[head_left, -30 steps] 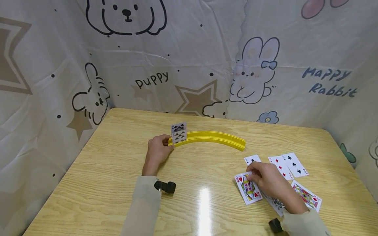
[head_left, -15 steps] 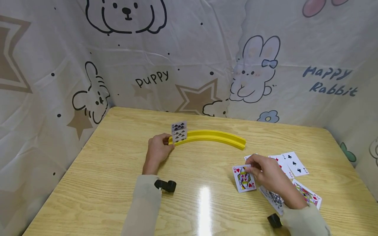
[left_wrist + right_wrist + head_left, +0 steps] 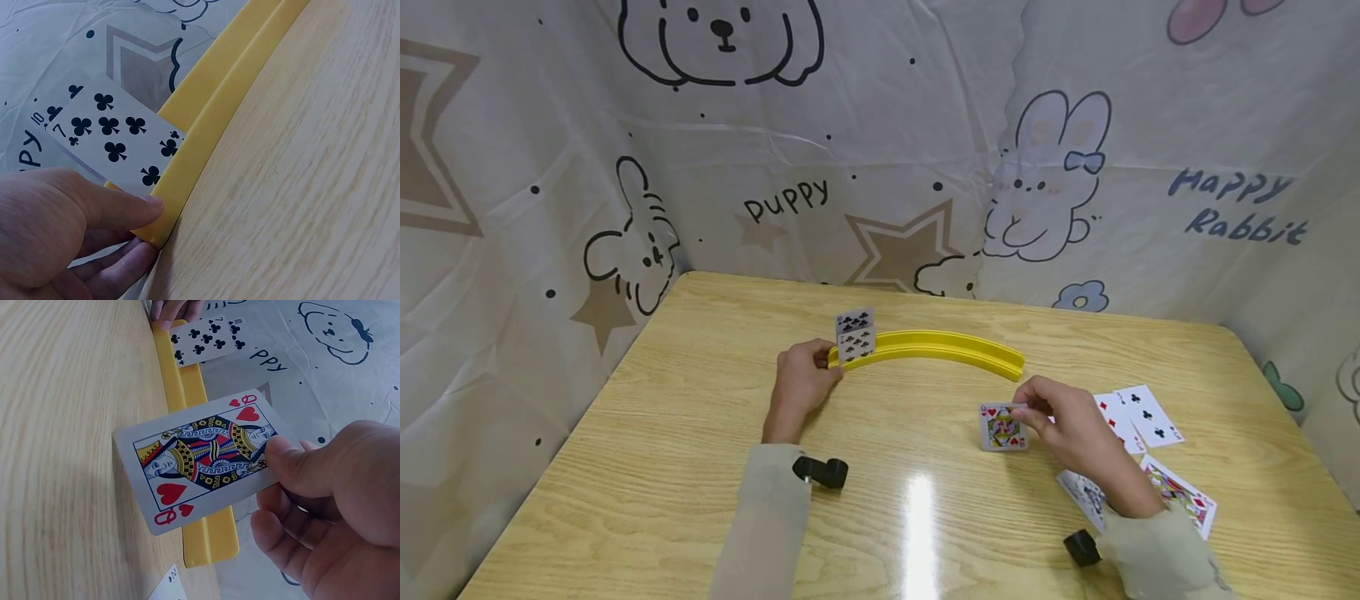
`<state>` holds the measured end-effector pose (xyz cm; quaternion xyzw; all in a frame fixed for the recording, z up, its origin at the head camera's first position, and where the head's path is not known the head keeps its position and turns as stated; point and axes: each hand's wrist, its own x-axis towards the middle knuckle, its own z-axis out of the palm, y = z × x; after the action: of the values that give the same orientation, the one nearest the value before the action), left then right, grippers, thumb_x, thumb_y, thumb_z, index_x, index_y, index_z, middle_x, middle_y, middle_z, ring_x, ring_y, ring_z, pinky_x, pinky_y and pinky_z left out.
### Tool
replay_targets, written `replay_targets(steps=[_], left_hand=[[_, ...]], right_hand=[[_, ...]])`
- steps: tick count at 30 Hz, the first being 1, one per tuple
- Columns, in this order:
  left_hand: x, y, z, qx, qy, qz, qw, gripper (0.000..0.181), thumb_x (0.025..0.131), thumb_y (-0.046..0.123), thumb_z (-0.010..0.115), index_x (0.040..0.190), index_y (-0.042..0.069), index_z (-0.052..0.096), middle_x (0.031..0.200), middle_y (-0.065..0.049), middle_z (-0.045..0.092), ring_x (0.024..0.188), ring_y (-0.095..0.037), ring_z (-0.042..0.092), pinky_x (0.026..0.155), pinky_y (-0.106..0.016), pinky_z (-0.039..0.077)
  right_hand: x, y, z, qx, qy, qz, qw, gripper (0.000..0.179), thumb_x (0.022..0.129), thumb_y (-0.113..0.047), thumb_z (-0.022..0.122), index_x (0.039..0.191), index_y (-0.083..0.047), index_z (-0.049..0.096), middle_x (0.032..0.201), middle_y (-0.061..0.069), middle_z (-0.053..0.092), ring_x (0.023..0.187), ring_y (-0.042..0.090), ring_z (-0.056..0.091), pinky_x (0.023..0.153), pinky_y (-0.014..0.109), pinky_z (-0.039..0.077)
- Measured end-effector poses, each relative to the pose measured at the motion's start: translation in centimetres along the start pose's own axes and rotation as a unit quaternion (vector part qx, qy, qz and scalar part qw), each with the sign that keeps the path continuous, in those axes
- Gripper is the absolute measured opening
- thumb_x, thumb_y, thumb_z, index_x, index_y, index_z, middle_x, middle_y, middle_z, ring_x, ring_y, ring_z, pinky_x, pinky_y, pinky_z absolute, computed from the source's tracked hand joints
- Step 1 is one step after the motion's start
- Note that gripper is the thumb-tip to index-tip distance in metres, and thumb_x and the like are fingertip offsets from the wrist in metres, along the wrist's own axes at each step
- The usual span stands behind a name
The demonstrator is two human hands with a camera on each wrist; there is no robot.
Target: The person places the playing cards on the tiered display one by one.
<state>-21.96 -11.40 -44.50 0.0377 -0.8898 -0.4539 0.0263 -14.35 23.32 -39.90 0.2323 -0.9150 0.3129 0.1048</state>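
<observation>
A curved yellow card holder [image 3: 947, 343] lies on the wooden table. My left hand [image 3: 803, 390] grips its left end, thumb on the front wall and fingers round behind. Beside the thumb, a seven of clubs [image 3: 112, 134] stands upright in the slot, with a ten of clubs [image 3: 854, 319] showing behind its top edge. My right hand [image 3: 1075, 429] pinches a queen of hearts [image 3: 203, 459] by one side between thumb and fingers. That card is tilted up, its face toward me, in front of the holder's right end.
Right of the holder, a three of clubs [image 3: 1147, 417] overlaps a red diamonds card [image 3: 1118, 421]. Nearer lie a diamonds face card [image 3: 1180, 493] and another card [image 3: 1081, 496], partly under my right forearm. A two [image 3: 167, 587] peeks in at the right wrist view's bottom. A printed cloth [image 3: 880, 150] hangs behind.
My right hand has lifted the queen of hearts from beside the other cards, moving it left and away from me while tilting it upright. My left hand stays on the holder.
</observation>
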Motion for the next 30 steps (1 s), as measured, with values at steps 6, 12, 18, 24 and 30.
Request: replay_targets(steps=[6,12,18,24,30], left_hand=[[0.0,0.1,0.0,-0.001,-0.001,-0.006,1.0,0.036,0.085,0.004,0.079,0.119,0.003,0.072,0.108,-0.013,0.07,0.096,-0.025,0.065,0.085,-0.04,0.054],[0.0,0.0,0.0,-0.002,0.0,-0.009,1.0,0.036,0.084,0.003,0.079,0.119,0.003,0.072,0.109,-0.012,0.07,0.097,-0.025,0.065,0.086,-0.04,0.054],[0.0,0.1,-0.1,-0.004,0.0,-0.01,0.9999,0.036,0.084,0.003,0.079,0.12,0.003,0.072,0.109,-0.013,0.07,0.097,-0.025,0.065,0.086,-0.04,0.054],[0.0,0.1,0.0,-0.006,-0.005,-0.014,0.9999,0.036,0.084,0.003,0.079,0.12,0.003,0.071,0.11,-0.012,0.07,0.097,-0.024,0.064,0.086,-0.04,0.053],[0.0,0.1,-0.1,-0.007,-0.006,-0.015,0.9998,0.036,0.085,0.003,0.079,0.12,0.003,0.071,0.109,-0.013,0.07,0.097,-0.024,0.065,0.086,-0.039,0.054]], right_hand=[[0.5,0.0,0.4,0.012,0.013,-0.008,0.9998,0.021,0.083,0.006,0.075,0.084,-0.011,0.063,0.077,-0.008,0.061,0.069,0.008,0.058,0.06,0.027,0.051],[0.8,0.0,0.7,0.024,0.022,-0.013,0.9994,0.016,0.085,0.001,0.075,0.085,-0.01,0.064,0.078,-0.008,0.062,0.069,0.008,0.057,0.061,0.027,0.052],[1.2,-0.3,0.9,0.024,0.028,-0.015,0.9992,0.016,0.084,0.002,0.076,0.085,-0.009,0.065,0.078,-0.007,0.062,0.067,0.008,0.055,0.059,0.026,0.051],[1.5,-0.6,1.1,0.019,0.03,-0.002,0.9994,0.018,0.084,0.004,0.076,0.085,-0.01,0.065,0.078,-0.007,0.063,0.068,0.01,0.056,0.061,0.026,0.052],[1.8,-0.5,1.4,0.017,0.023,0.017,0.9994,0.015,0.084,0.003,0.076,0.086,-0.009,0.066,0.079,-0.005,0.063,0.07,0.012,0.055,0.063,0.027,0.052]])
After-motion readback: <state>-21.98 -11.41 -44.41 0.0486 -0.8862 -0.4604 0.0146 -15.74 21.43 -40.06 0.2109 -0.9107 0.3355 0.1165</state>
